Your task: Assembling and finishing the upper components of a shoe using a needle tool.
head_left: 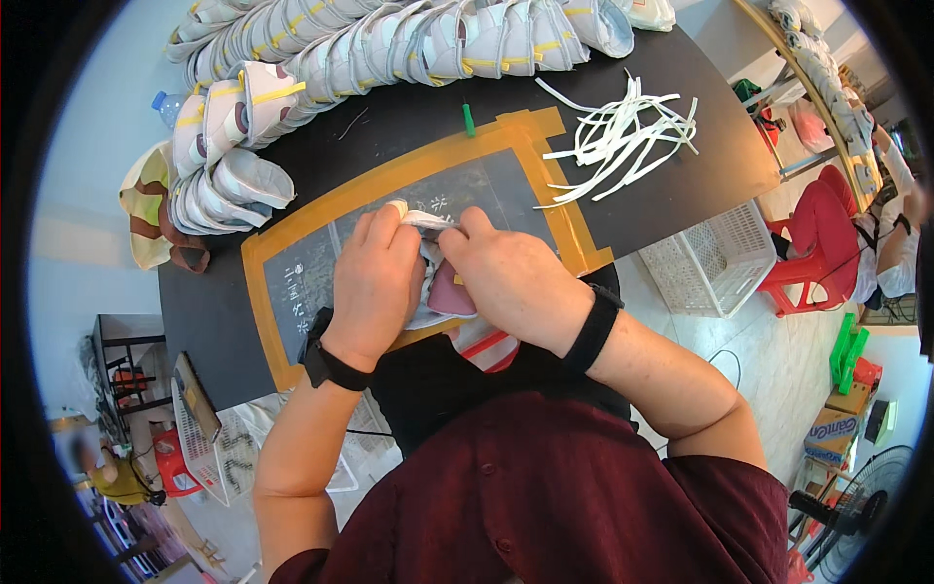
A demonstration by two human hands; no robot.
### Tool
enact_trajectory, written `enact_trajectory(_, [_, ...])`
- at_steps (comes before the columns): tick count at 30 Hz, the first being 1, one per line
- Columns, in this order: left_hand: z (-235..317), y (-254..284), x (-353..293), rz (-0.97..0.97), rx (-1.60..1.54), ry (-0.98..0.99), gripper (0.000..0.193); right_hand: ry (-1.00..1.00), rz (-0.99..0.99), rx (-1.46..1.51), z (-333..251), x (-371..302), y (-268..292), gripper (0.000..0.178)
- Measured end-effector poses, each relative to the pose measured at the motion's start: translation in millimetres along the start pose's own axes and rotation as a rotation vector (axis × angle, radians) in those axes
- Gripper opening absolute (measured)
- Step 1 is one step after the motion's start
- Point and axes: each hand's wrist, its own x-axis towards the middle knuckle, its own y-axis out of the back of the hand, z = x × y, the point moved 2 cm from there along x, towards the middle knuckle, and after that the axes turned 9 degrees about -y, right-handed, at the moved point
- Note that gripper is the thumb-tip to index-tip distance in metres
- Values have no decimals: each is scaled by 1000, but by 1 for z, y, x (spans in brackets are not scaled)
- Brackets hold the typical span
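Note:
Between my hands is a shoe upper [449,294], pale grey with a mauve panel, held low over the near part of the work mat. My left hand [375,277] pinches its whitish edge from the left, fingers curled. From the right, my right hand [511,287] grips the same edge with thumb and fingers pressed together. The two hands nearly meet at the top of the upper, and they hide most of it. Whether a thin strip also lies between the fingertips cannot be made out.
Tan tape frames the dark work mat [365,214] on the black table [224,336]. Long nested rows of shoe uppers [418,49] line its far and left sides. White flat strips [628,141] lie loose at the right. A white plastic basket [715,258] stands beyond the right edge.

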Motion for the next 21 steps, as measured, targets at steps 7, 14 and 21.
enact_trajectory(7, [2, 4, -1, 34, -4, -8, 18, 21, 23, -37, -1, 0, -4, 29])
enact_trajectory(14, [3, 8, 10, -101, 121, -38, 14, 64, 111, -86, -3, -3, -9, 31])
enact_trajectory(21, [-5, 1, 8, -28, 62, -95, 12, 85, 110, -107, -3, -3, -10, 40])
